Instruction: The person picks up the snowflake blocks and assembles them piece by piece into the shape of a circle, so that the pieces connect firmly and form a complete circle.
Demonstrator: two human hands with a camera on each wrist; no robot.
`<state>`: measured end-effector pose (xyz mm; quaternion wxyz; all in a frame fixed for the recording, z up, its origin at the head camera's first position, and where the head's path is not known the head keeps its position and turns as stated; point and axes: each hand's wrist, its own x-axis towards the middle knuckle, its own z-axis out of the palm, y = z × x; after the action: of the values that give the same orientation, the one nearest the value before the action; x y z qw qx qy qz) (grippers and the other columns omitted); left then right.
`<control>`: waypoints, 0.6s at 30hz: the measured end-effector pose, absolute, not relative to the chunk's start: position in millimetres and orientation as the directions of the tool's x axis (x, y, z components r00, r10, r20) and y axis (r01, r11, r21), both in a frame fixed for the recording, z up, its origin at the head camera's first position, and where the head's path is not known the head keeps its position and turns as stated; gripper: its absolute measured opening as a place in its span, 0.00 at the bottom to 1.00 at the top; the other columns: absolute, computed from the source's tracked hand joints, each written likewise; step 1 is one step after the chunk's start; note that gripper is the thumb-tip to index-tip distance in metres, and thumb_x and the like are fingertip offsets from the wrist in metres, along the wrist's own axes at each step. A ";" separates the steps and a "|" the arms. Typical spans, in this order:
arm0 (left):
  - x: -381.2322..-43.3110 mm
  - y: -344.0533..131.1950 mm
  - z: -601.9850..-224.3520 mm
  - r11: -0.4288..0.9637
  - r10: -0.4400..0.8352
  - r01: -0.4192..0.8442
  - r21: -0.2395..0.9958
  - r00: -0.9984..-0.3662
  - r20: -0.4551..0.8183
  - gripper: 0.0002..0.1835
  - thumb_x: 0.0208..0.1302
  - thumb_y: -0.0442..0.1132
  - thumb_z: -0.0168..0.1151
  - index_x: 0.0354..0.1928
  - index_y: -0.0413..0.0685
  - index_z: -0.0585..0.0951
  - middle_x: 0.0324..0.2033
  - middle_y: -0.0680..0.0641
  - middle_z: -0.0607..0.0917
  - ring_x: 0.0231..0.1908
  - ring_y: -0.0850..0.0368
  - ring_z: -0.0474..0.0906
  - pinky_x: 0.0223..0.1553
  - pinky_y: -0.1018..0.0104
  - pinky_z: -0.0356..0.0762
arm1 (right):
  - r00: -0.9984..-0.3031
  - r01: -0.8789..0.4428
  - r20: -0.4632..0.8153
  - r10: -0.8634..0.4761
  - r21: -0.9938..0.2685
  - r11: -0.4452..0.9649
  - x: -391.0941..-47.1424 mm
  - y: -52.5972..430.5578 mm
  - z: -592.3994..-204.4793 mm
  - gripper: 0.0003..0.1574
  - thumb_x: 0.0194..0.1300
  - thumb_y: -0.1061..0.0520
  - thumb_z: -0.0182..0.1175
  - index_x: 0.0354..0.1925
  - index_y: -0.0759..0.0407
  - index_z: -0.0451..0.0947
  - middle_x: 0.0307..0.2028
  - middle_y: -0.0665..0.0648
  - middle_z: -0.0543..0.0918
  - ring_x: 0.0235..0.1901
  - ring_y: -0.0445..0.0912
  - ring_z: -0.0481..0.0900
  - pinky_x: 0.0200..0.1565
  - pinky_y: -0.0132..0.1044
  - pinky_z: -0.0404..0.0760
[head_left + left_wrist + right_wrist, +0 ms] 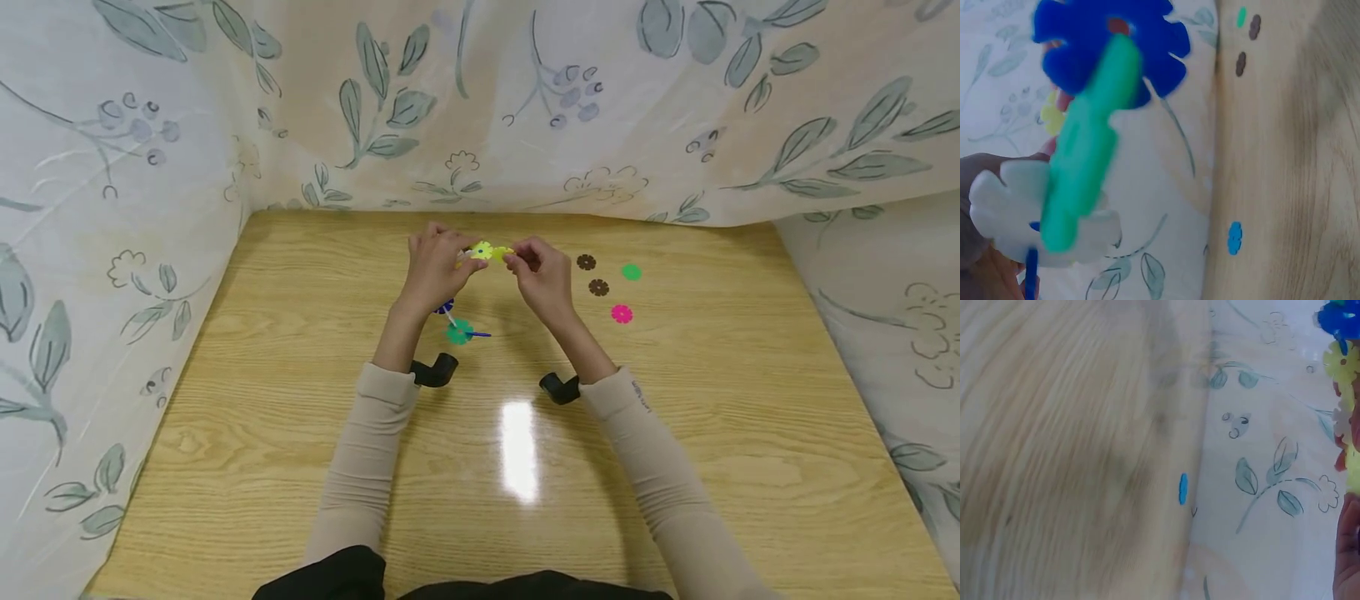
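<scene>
Near the back of the table, my left hand (437, 267) holds a linked chain of plastic flower-shaped discs by a yellow disc (482, 250). Below that hand the chain continues with a dark blue disc (444, 307) and a teal disc (460, 332). Close up in the left wrist view are a blue disc (1160, 37), a blurred green disc (1085, 156) edge-on and a white disc (1007, 206). Thumb and fingers of my right hand (546, 279) pinch another yellow disc (502, 253) beside the first; whether the two are joined I cannot tell.
To the right lie two brown discs (587, 262), a green disc (632, 272) and a pink disc (622, 314). A light blue disc (1235, 237) lies near the table's back edge. A patterned curtain (495, 125) hangs behind; black wrist mounts (435, 371) stick out inward.
</scene>
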<state>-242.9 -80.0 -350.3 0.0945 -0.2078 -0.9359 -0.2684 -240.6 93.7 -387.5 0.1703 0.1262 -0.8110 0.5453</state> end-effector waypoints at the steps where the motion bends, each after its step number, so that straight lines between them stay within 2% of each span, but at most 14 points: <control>1: -243.0 -79.9 -350.1 0.769 0.335 0.437 0.466 -0.897 0.288 0.21 0.58 0.50 0.62 0.52 0.49 0.80 0.42 0.45 0.84 0.48 0.51 0.65 0.47 0.52 0.52 | -0.905 -0.401 0.426 -0.021 -0.833 0.380 -240.5 93.3 -387.0 0.09 0.59 0.61 0.61 0.33 0.69 0.78 0.29 0.64 0.83 0.27 0.51 0.81 0.28 0.25 0.75; 9: -242.9 -76.5 -347.2 0.785 0.330 0.428 0.447 -0.901 0.283 0.21 0.57 0.49 0.63 0.52 0.50 0.80 0.44 0.46 0.83 0.49 0.50 0.65 0.46 0.52 0.52 | -0.805 -0.531 0.585 -0.097 -0.638 0.558 -239.1 89.9 -382.0 0.07 0.59 0.63 0.61 0.32 0.70 0.79 0.27 0.63 0.82 0.24 0.50 0.80 0.29 0.37 0.78; 14: -241.9 -73.5 -347.5 0.781 0.323 0.437 0.447 -0.894 0.309 0.20 0.57 0.48 0.63 0.51 0.47 0.81 0.45 0.45 0.83 0.50 0.50 0.65 0.50 0.51 0.52 | -0.790 -0.535 0.609 -0.072 -0.626 0.568 -239.2 84.9 -381.7 0.07 0.59 0.64 0.61 0.31 0.71 0.79 0.25 0.64 0.82 0.22 0.50 0.80 0.27 0.38 0.78; 18: -241.7 -73.7 -348.2 0.791 0.311 0.402 0.461 -0.913 0.262 0.20 0.57 0.47 0.63 0.50 0.48 0.81 0.45 0.45 0.84 0.51 0.50 0.66 0.51 0.50 0.52 | -0.803 -0.535 0.588 -0.093 -0.643 0.548 -240.6 84.1 -382.5 0.07 0.58 0.65 0.61 0.31 0.71 0.79 0.26 0.64 0.83 0.23 0.50 0.81 0.27 0.38 0.79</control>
<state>-241.7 -73.7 -348.2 0.0865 -0.1891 -0.9424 -0.2618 -240.6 84.1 -382.5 0.2525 0.1862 -0.8428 0.4374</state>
